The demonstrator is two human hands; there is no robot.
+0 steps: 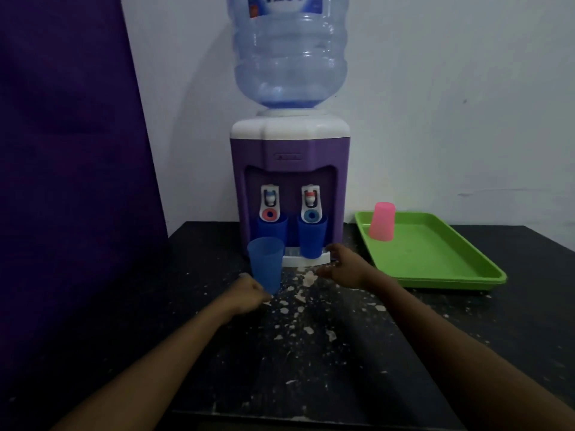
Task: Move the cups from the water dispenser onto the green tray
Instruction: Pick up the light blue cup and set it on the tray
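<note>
A smooth purple panel (62,150) stands at the left. The left hand (249,295) is closed around the base of a translucent light blue cup (266,262), tapered and upright, held in front of the water dispenser (291,150). Two darker blue cups (312,236) sit under its taps on the white drip ledge. The right hand (343,269) is spread and empty, near that ledge. On the black, white-flecked tabletop (311,337), the glossy green tray (435,259) holds an upturned pink cup (382,221).

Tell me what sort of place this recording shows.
Probably a home or small office drinks corner: a tabletop water dispenser with its bottle, plastic cups, and a green tray on a dark, speckled counter against a wall.
</note>
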